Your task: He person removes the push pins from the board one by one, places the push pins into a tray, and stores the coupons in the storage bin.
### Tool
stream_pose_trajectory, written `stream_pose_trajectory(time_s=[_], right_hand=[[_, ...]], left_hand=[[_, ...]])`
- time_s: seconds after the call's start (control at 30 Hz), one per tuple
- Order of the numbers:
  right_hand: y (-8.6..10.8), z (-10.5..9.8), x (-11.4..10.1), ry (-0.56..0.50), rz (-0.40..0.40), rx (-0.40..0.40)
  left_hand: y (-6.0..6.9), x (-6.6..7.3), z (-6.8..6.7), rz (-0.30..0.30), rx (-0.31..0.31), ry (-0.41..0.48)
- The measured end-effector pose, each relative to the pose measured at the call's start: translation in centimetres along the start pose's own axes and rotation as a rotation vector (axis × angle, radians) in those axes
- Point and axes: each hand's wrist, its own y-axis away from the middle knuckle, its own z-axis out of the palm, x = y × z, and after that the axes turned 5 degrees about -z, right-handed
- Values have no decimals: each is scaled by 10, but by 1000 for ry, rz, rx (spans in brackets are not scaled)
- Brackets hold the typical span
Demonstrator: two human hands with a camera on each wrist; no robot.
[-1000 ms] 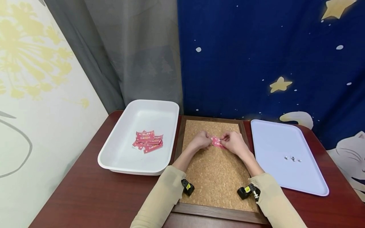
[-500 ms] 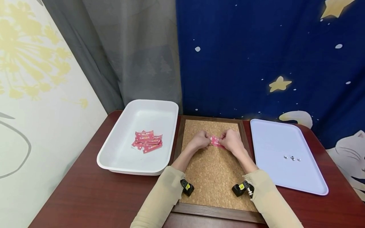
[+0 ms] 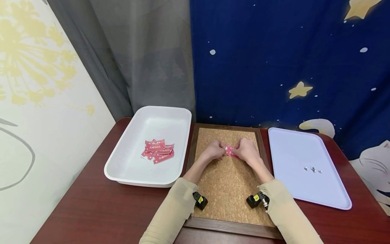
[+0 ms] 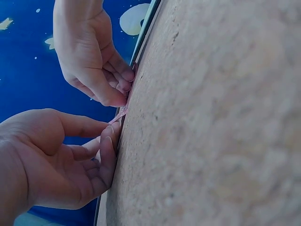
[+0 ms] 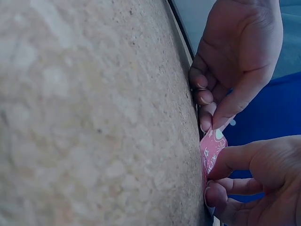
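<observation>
A pink-red paper coupon [image 3: 230, 151] with white print lies at the upper part of a framed corkboard [image 3: 230, 189]. My left hand [image 3: 214, 149] pinches its left edge between thumb and fingers, low over the cork. From the other side my right hand [image 3: 248, 150] has its thumb on the coupon's printed face, fingers curled close beside it. The right wrist view shows the coupon [image 5: 211, 149] bowed up slightly between both hands. Whether anything small sits under the right thumb is hidden.
A deep white tub [image 3: 122, 162] on the left holds several similar coupons [image 3: 158, 151] in a loose pile. Right of the board, a shallow pale tray [image 3: 300, 145] carries several small silvery pieces [image 3: 313, 169]. Curtains hang behind the dark red table [image 3: 100, 210].
My right hand has moved slightly left and its thumb has come down over the coupon, covering more of it. My left hand stays at the left edge.
</observation>
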Motion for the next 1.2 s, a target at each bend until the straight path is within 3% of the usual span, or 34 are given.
stream_pose_trajectory(time_s=[0.63,1.2], right_hand=[[-4,0,19,-57,-165,13],[3,1,26,-146,-147,63]], left_hand=[[-1,1,-1,12,-15,31],[-2,1,0,-48,11,-3]])
